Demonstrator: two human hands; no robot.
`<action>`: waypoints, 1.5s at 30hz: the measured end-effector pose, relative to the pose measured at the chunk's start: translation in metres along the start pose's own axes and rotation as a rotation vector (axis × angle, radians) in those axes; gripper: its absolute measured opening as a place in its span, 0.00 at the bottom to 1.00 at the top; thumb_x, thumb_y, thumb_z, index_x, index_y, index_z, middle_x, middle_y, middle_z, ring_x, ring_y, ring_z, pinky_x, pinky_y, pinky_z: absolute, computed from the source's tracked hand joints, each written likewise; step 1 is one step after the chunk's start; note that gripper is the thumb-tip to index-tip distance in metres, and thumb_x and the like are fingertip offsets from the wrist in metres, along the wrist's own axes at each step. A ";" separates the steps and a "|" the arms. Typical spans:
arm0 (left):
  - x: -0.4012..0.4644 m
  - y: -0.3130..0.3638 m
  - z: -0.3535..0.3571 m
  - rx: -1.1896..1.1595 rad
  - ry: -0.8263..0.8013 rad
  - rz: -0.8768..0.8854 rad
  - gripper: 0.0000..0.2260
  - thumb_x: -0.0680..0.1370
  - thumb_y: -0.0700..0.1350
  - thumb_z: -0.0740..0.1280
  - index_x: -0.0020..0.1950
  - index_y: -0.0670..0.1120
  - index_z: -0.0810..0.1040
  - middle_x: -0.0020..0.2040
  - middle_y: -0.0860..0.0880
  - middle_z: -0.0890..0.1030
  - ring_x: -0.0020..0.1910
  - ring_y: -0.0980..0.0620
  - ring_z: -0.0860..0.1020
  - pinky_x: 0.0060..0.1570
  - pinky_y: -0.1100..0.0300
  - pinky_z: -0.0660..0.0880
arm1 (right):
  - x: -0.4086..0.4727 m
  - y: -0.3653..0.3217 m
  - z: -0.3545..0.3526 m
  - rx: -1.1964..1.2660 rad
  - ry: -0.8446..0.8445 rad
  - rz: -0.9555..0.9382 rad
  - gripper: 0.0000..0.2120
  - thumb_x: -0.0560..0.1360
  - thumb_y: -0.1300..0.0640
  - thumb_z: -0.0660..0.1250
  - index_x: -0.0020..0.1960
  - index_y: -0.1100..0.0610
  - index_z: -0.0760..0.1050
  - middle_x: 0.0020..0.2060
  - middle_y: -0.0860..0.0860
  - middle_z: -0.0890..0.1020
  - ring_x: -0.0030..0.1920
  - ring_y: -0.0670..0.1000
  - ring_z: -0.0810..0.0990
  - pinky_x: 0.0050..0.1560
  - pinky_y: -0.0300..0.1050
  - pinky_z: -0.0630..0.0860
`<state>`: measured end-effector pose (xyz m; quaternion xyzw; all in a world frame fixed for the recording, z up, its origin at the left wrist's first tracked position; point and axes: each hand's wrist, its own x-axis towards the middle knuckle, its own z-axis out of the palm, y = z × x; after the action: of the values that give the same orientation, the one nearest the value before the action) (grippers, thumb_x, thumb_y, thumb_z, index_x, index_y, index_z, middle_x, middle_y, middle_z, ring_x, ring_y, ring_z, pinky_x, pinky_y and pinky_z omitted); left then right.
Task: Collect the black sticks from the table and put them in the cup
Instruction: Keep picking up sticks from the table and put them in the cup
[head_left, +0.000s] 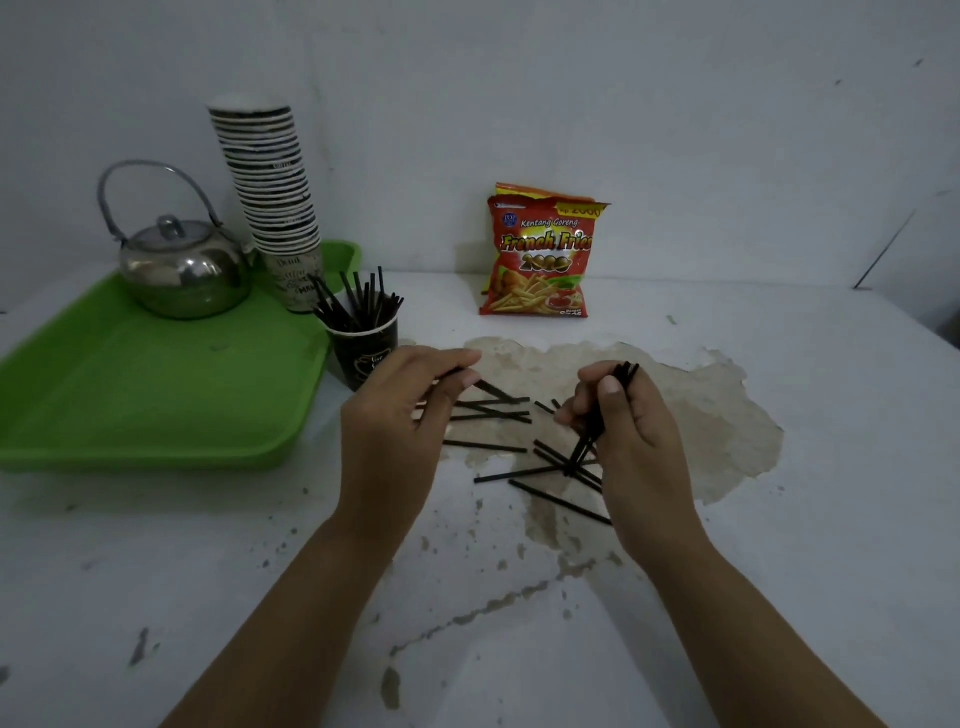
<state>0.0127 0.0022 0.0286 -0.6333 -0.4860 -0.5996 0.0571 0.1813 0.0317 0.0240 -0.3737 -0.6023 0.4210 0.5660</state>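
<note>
Sticks (485, 446) strewn crosswise, right hand (631, 431) gripping upright bundle, left hand (400, 415) seemingly pinching one

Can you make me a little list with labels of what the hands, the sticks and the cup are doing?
left hand: pinches one black stick
right hand: grips a bundle of sticks
cup: upright beside the green tray, already holding sticks
loose sticks: scattered on the table between the hands
</note>
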 end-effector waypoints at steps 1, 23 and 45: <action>0.001 0.002 -0.002 0.059 0.043 0.047 0.06 0.74 0.37 0.68 0.51 0.40 0.80 0.44 0.48 0.80 0.45 0.58 0.77 0.50 0.70 0.73 | 0.003 -0.002 0.002 -0.022 -0.003 -0.029 0.11 0.81 0.58 0.52 0.47 0.52 0.72 0.35 0.45 0.78 0.40 0.45 0.79 0.47 0.34 0.75; 0.075 -0.044 -0.066 0.249 0.182 -0.061 0.08 0.74 0.36 0.67 0.53 0.39 0.81 0.46 0.45 0.81 0.45 0.55 0.76 0.50 0.74 0.70 | 0.112 -0.043 0.163 -0.059 -0.017 -0.208 0.03 0.80 0.59 0.54 0.48 0.58 0.63 0.41 0.47 0.81 0.39 0.53 0.77 0.39 0.40 0.72; 0.075 -0.039 -0.056 0.292 -0.074 -0.044 0.12 0.78 0.38 0.61 0.61 0.43 0.76 0.54 0.43 0.80 0.55 0.48 0.74 0.57 0.61 0.67 | 0.099 -0.050 0.115 -0.337 -0.282 -0.026 0.14 0.79 0.52 0.56 0.59 0.56 0.74 0.56 0.51 0.79 0.56 0.48 0.75 0.56 0.44 0.70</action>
<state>-0.0671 0.0268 0.0851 -0.6291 -0.5836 -0.4998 0.1174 0.0599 0.0955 0.1067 -0.3927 -0.7420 0.3553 0.4111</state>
